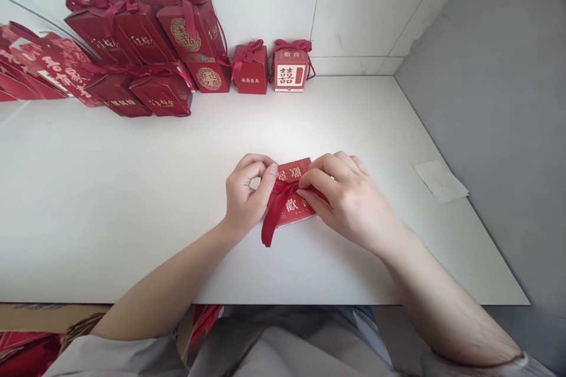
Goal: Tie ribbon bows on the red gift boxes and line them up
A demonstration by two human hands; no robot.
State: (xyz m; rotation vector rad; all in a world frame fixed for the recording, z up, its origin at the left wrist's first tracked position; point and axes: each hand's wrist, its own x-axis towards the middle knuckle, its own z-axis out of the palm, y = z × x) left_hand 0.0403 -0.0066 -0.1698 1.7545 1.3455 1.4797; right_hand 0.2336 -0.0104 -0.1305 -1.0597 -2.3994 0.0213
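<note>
A small red gift box (295, 172) with gold characters lies flat on the white table (132, 188), near the middle. A dark red ribbon (273, 215) crosses it and trails off toward the front. My left hand (244, 193) pinches the ribbon at the box's left side, fingers curled. My right hand (342, 194) rests over the box's right side, its fingers pinched on the ribbon near the knot.
Finished red gift boxes with ribbon bows (150, 47) are stacked along the back wall at the left; two smaller ones (250, 68) (289, 66) stand beside them. A white paper slip (441, 180) lies at the table's right edge. A grey wall (499, 100) borders the right side.
</note>
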